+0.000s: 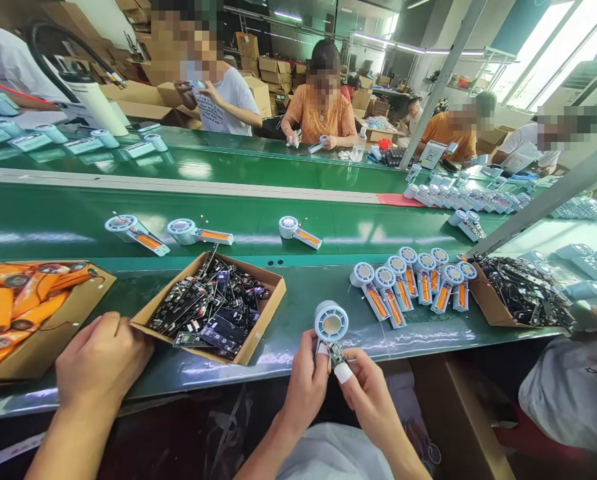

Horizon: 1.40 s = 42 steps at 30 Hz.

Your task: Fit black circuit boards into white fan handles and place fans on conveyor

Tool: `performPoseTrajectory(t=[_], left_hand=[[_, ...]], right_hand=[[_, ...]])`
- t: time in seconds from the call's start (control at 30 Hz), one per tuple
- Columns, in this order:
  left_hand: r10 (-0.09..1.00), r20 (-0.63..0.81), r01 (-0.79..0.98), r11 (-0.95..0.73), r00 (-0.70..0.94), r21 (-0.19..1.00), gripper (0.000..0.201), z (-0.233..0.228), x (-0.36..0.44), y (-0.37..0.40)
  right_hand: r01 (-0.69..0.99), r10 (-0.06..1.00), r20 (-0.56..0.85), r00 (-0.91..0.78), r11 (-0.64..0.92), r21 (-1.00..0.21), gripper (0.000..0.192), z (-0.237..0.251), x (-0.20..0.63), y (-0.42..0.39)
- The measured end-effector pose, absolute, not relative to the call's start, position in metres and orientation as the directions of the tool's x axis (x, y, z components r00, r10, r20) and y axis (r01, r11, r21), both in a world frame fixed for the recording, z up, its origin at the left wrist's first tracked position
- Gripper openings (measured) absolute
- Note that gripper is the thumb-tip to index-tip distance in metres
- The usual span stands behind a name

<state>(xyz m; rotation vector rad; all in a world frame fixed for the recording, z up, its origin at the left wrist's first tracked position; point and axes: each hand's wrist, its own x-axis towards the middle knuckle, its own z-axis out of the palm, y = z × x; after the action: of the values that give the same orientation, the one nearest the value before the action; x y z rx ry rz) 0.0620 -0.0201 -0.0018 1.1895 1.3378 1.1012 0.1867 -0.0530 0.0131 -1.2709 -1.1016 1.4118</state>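
Observation:
In the head view, my left hand point(307, 377) grips the handle of a light blue handheld fan point(331, 321) with a round, vented head, just past the table edge. My right hand point(366, 383) pinches a small dark circuit board point(336, 355) against the handle, its thumb wearing a white finger cover. My fingers hide most of the handle. Ahead to the right, several similar fans point(392, 279) with orange batteries in their handles lie grouped on the green table. A cardboard box of circuit boards point(277, 303) stands to my left.
A co-worker's fist point(101, 357) rests by that box, beside a box of orange batteries point(106, 277). Another board box point(488, 303) stands right, near another co-worker's arm. Fans lie on the green conveyor belt point(248, 223). A slanted metal post point(543, 203) rises right; people sit opposite.

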Motion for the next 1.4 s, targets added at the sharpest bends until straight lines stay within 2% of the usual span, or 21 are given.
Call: performPoseTrajectory(t=[0.07,0.27,0.37,0.47,0.6,0.77,0.87,1.03,1.1,1.17,1.3,1.4], left_hand=[[0.992,-0.123,0.071,0.125,-0.035,0.990,0.018,0.000,0.062,-0.017],[0.962,-0.232,-0.149,0.253,0.145,0.956,0.035,0.001,0.061,-0.013],[0.972,-0.215,-0.181,0.228,0.090,0.957,0.037,-0.005,0.064,-0.016],[0.985,-0.164,-0.144,0.169,0.042,0.975,0.038,-0.010,0.064,-0.015],[0.983,-0.133,-0.146,0.151,0.129,0.978,0.045,-0.009,0.061,-0.011],[0.990,-0.100,-0.073,0.107,0.101,0.992,0.037,-0.009,0.062,-0.007],[0.999,-0.052,0.054,0.051,0.016,0.997,0.030,-0.010,0.065,-0.007],[0.996,-0.041,0.163,0.053,-0.080,0.985,0.011,-0.003,0.072,-0.002],[0.994,-0.089,0.099,0.095,-0.065,0.991,0.011,-0.001,0.074,0.000],[0.986,-0.166,-0.046,0.167,0.012,0.985,0.016,0.000,0.074,0.001],[0.953,-0.251,-0.327,0.294,0.170,0.898,0.026,-0.004,0.072,0.001],[0.969,-0.225,-0.290,0.245,0.099,0.925,0.027,0.001,0.072,-0.001]], right_hand=[[-0.001,0.992,-0.126,0.011,-0.126,-0.992,0.037,0.009,0.186,-0.058],[0.115,0.983,-0.026,0.181,-0.047,-0.992,0.042,-0.016,0.176,-0.058],[0.162,0.969,0.020,0.248,-0.021,-0.987,0.041,-0.018,0.169,-0.054],[0.056,0.975,-0.056,0.214,-0.069,-0.996,0.046,-0.013,0.166,-0.053],[-0.156,0.975,-0.183,0.123,-0.163,-0.974,0.055,-0.002,0.168,-0.053],[-0.205,0.974,-0.200,0.104,-0.176,-0.963,0.054,0.003,0.170,-0.057],[-0.135,0.978,-0.157,0.136,-0.139,-0.981,0.051,-0.002,0.169,-0.061],[0.115,0.977,0.006,0.211,-0.018,-0.993,0.044,-0.014,0.168,-0.062],[0.173,0.971,0.056,0.234,0.016,-0.985,0.042,-0.017,0.170,-0.060],[0.204,0.964,0.091,0.250,0.039,-0.978,0.041,-0.021,0.173,-0.058],[0.288,0.952,0.198,0.234,0.126,-0.949,0.041,-0.027,0.176,-0.059],[0.411,0.911,0.365,0.194,0.263,-0.873,0.043,-0.029,0.176,-0.061]])
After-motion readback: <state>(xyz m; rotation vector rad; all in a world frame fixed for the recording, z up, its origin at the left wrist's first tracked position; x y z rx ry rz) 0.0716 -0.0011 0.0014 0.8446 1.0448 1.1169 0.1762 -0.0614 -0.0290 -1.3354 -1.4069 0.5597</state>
